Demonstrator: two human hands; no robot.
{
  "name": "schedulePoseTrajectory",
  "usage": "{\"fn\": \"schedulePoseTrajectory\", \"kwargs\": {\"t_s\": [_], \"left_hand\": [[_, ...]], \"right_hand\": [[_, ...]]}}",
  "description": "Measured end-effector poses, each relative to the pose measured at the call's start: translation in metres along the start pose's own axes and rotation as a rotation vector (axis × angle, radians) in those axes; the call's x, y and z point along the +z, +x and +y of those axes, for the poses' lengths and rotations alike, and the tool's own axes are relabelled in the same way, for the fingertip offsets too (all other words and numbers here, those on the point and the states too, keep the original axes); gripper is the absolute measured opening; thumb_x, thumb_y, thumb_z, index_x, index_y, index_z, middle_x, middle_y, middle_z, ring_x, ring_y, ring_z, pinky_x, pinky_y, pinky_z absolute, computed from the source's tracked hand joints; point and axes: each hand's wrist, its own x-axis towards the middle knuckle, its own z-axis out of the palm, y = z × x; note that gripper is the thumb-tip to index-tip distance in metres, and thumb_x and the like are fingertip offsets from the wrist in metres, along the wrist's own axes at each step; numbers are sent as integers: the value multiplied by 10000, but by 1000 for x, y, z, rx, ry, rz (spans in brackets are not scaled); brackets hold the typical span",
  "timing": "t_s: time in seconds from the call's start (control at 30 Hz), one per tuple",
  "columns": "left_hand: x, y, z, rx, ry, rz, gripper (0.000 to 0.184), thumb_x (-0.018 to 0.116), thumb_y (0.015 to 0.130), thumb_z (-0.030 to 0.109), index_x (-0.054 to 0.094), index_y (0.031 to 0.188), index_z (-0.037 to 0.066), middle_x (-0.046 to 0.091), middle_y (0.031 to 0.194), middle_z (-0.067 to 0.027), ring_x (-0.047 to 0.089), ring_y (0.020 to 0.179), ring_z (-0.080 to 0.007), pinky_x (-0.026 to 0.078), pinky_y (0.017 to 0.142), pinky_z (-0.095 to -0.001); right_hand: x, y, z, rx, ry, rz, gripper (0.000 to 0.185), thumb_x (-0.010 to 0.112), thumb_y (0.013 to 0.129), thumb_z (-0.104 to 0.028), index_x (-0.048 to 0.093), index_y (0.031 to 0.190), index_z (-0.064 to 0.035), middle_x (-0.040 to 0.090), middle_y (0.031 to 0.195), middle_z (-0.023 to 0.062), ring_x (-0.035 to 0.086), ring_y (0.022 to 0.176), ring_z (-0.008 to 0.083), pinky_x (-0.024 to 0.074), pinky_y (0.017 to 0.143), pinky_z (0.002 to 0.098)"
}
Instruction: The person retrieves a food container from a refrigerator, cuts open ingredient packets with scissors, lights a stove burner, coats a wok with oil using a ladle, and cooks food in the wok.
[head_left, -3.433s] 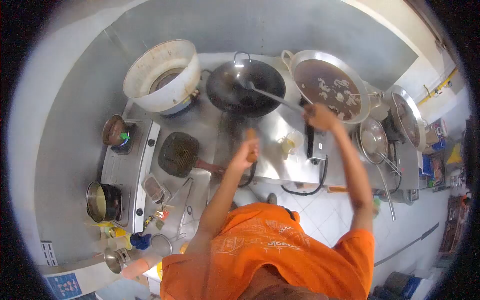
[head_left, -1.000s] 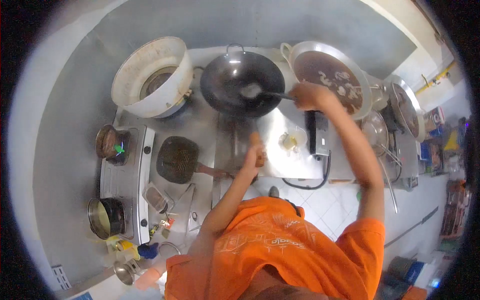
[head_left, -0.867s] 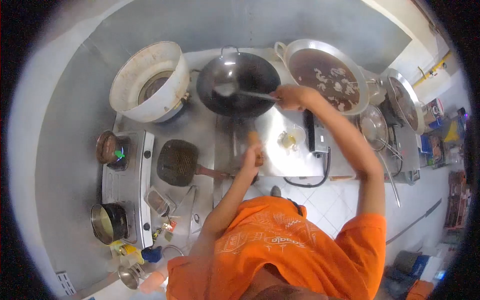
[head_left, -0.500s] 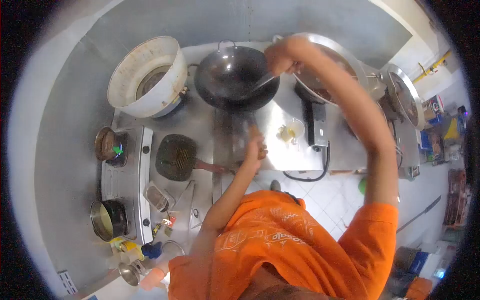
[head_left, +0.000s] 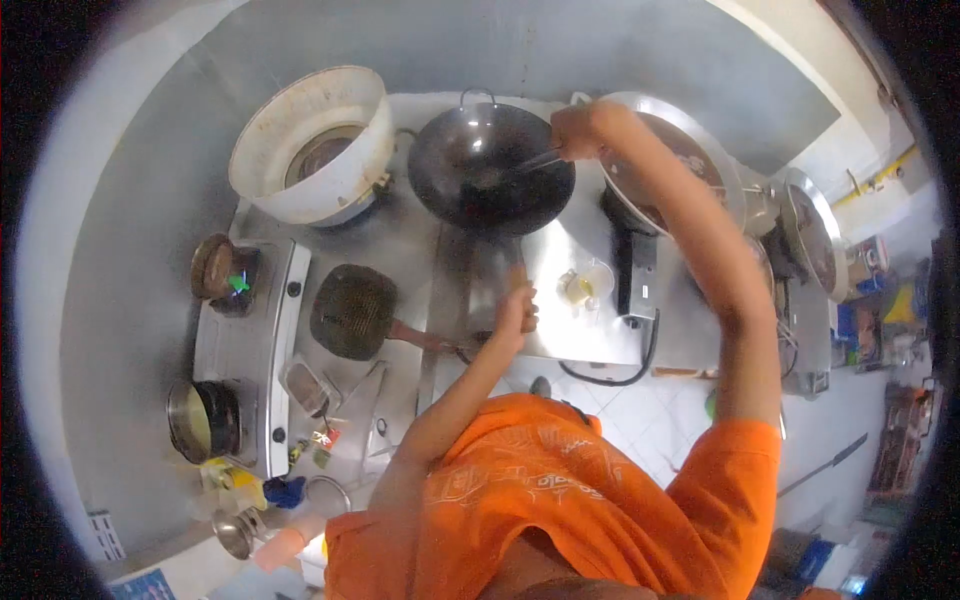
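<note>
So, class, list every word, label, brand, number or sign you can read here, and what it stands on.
No text reads with certainty.
Orange shirt: pale lettering, too creased and blurred.
Metal box below the right-hand pan: white label, too small.
Red packet: print too small.

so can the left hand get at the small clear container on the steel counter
Probably, once freed: the left hand grips a brown, wooden-looking handle, but the way to the container looks free.

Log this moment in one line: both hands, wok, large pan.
Left hand: gripping wooden handle of wok | Right hand: holding metal utensil, shaft over wok, tip indistinct | Large pan: right of wok, partly behind right arm
</note>
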Motion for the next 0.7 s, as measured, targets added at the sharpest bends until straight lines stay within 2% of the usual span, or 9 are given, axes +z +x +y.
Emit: {"fn": "schedulePoseTrajectory", "kwargs": {"t_s": [0.13, 0.23, 0.33, 0.43, 0.53, 0.57, 0.6, 0.63, 0.7], "left_hand": [[-1, -2, 2, -14, -42, -14, 382, 641, 780, 270, 565, 1114, 101, 519, 699, -45, 469, 496, -122, 349, 374, -230], [-3, -4, 3, -18, -37, -47, 399, 637, 781, 273, 556, 1132, 102, 519, 702, -45, 465, 491, -119, 335, 367, -231], [-6, 3, -2, -31, -58, -45, 400, 637, 780, 268, 555, 1137, 110, 517, 703, -44, 455, 475, -117, 326, 362, -235], [-6, 11, -9, -10, -85, -27, 386, 637, 779, 259, 557, 1130, 119, 512, 693, -44, 447, 463, -115, 320, 358, -235], [-6, 8, -5, 9, -86, -30, 350, 640, 774, 250, 562, 1090, 121, 501, 663, -43, 443, 454, -119, 306, 346, -237], [-5, 5, -3, 5, -75, -26, 331, 641, 772, 247, 563, 1067, 120, 499, 653, -43, 446, 454, -122, 305, 343, -239], [-2, 1, 3, 1, -70, -21, 311, 642, 770, 244, 564, 1044, 119, 497, 643, -43, 449, 454, -126, 304, 341, -241], [1, -6, 10, -3, -34, 14, 256, 649, 758, 236, 557, 969, 125, 500, 630, -41, 459, 454, -139, 299, 333, -246], [-7, 1, 12, -102, -93, -44, 237, 648, 755, 232, 554, 945, 124, 511, 639, -41, 466, 456, -144, 314, 340, -246]], "right_hand": [[-8, -3, 24, -104, -113, 120, 167, 546, 803, -158, 663, 830, -42, 654, 739, 121, 614, 665, 211, 479, 540, 399], [-46, -53, 13, 102, 49, -135, 188, 588, 782, -184, 692, 824, -34, 689, 827, 167, 671, 730, 269, 508, 599, 411], [-37, -48, 20, -34, -43, -183, 137, 546, 792, -143, 652, 817, -60, 594, 670, 120, 583, 612, 195, 453, 518, 374], [-2, -30, 11, -19, -69, -19, 164, 539, 790, -133, 662, 882, -75, 623, 727, 140, 610, 669, 225, 484, 577, 388], [32, 2, 28, -262, -186, 219, 169, 539, 801, -121, 689, 817, -44, 676, 805, 164, 658, 768, 325, 539, 718, 416], [25, -15, 37, -294, -124, 223, 218, 517, 804, -111, 658, 967, -78, 664, 905, 164, 618, 845, 332, 484, 750, 422], [1, -37, 28, -118, -102, 59, 249, 537, 822, -136, 674, 1028, -109, 671, 958, 151, 627, 852, 310, 491, 764, 406], [-6, -44, 36, -131, -72, 49, 251, 549, 829, -157, 676, 1043, -121, 674, 942, 142, 630, 841, 297, 491, 760, 406], [-16, -54, 46, -130, 9, -51, 256, 561, 843, -187, 677, 1065, -134, 680, 919, 130, 633, 827, 280, 491, 755, 406]]}}
